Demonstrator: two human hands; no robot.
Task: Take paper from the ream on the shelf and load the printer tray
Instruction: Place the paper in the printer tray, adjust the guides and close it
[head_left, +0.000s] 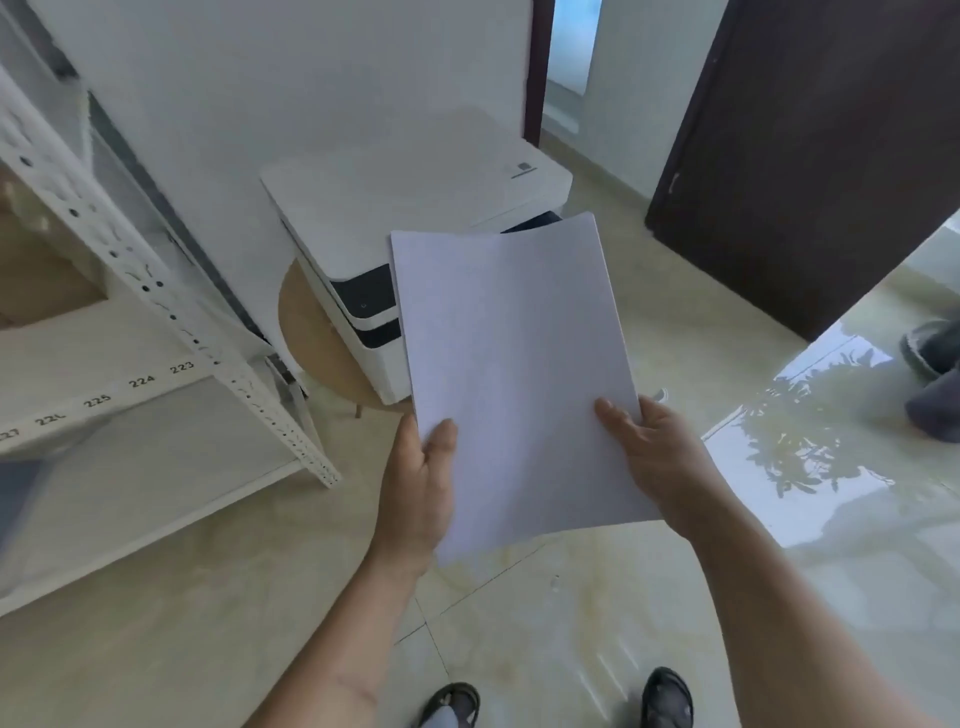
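I hold a stack of white paper (511, 364) in front of me with both hands, slightly bowed along its length. My left hand (418, 493) grips its lower left edge, thumb on top. My right hand (654, 457) grips the lower right edge, thumb on top. Beyond the paper stands a white printer (405, 202) with dark front panels, on a round wooden stool (311, 332) against the wall. The paper covers the printer's right front, so the tray is hidden. The ream is not in view.
A white metal shelf rack (130, 322) with numbered labels stands at the left. A dark brown door (805, 156) hangs open at the right. Another person's feet (932, 379) are at the right edge. My own sandalled feet (667, 699) stand on the glossy tiled floor.
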